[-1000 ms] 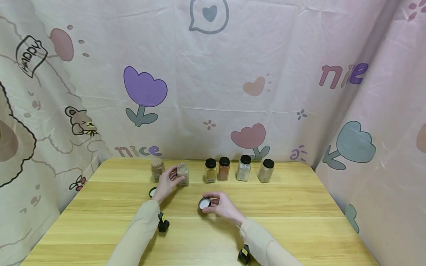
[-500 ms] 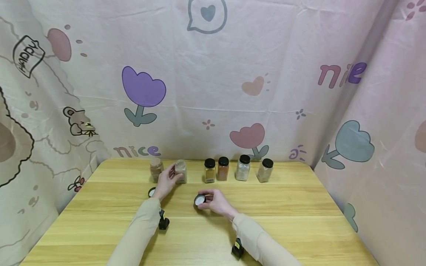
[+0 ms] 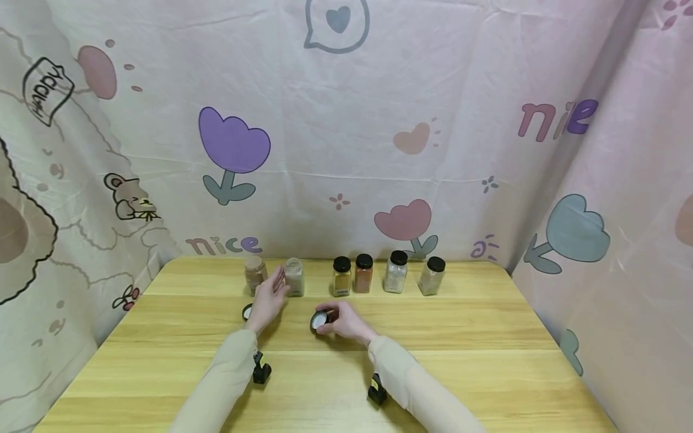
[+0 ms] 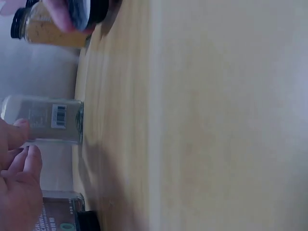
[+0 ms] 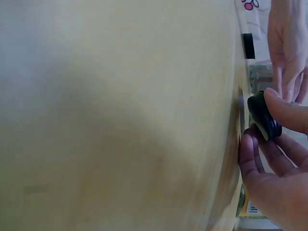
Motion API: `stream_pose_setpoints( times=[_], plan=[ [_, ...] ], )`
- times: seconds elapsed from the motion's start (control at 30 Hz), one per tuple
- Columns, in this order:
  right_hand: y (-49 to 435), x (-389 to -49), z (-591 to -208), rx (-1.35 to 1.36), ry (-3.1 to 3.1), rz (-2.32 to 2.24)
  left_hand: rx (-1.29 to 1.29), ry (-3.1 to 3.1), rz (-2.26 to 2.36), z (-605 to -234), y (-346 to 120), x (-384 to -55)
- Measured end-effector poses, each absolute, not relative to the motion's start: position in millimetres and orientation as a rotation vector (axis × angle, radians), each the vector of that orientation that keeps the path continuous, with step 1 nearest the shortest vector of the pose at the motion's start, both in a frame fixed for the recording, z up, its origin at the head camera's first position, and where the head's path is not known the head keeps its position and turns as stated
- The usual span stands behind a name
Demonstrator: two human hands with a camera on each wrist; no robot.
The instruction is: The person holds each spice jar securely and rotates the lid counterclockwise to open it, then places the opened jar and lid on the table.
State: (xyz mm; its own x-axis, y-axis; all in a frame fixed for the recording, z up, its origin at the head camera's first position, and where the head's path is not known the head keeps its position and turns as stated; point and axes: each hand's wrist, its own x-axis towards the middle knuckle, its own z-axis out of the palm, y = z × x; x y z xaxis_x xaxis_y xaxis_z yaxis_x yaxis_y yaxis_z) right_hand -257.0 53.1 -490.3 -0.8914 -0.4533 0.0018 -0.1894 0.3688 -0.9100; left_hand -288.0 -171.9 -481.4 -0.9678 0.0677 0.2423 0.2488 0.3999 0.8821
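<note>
Whitish-pink cloth (image 3: 325, 150) hanging behind and at both sides, printed with purple tulip (image 3: 234, 141) and small bear (image 3: 130, 198). Before it, wide table (image 3: 487, 337) of light yellow wood, with thin pale lines running across. Over the table, beige left sleeve (image 3: 216, 379) and beige right sleeve (image 3: 406, 376). Smaller than these, left hand (image 3: 267, 302), with fingers relaxed and nearly straight, just beside jar with pale powder (image 3: 295, 279); contact with the glass not possible to tell. Then right hand (image 3: 351, 323), a little nearer to the front, pinching black lid (image 3: 319, 320) between thumb and fingers. Along the back of the table, standing upright from left to right: brown jar (image 3: 255, 275), uncapped and partly covered by the left hand; beside it, the jar with pale powder, also uncapped; after a gap, yellow jar (image 3: 342, 281) and orange-red jar (image 3: 363, 278), near each other; farther right, white jar (image 3: 395, 276) and beige jar (image 3: 431, 280), all four under black caps. At each wrist, small black device, left one (image 3: 262, 370) and right one (image 3: 377, 391). Smallest of all, the pinched lid, with white inner side visible from the head, held in front of the jar with pale powder and apart from it; also other lid (image 3: 247, 312), lying flat on the table before the brown jar, white inside upward, partly hidden by the left hand.
</note>
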Motion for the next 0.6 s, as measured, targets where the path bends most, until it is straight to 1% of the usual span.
stream_pose_setpoints(
  times=[0.27, 0.6],
  plan=[
    [41.3, -263.8, -487.7, -0.57, 2.494, -1.416, -0.278, -2.426, -1.303, -480.9, -176.7, -275.5],
    [25.9, -270.6, -487.9, -0.552, 2.545, -1.381, -0.231, -2.382, -1.271, -479.9, -189.4, -270.3]
  ],
)
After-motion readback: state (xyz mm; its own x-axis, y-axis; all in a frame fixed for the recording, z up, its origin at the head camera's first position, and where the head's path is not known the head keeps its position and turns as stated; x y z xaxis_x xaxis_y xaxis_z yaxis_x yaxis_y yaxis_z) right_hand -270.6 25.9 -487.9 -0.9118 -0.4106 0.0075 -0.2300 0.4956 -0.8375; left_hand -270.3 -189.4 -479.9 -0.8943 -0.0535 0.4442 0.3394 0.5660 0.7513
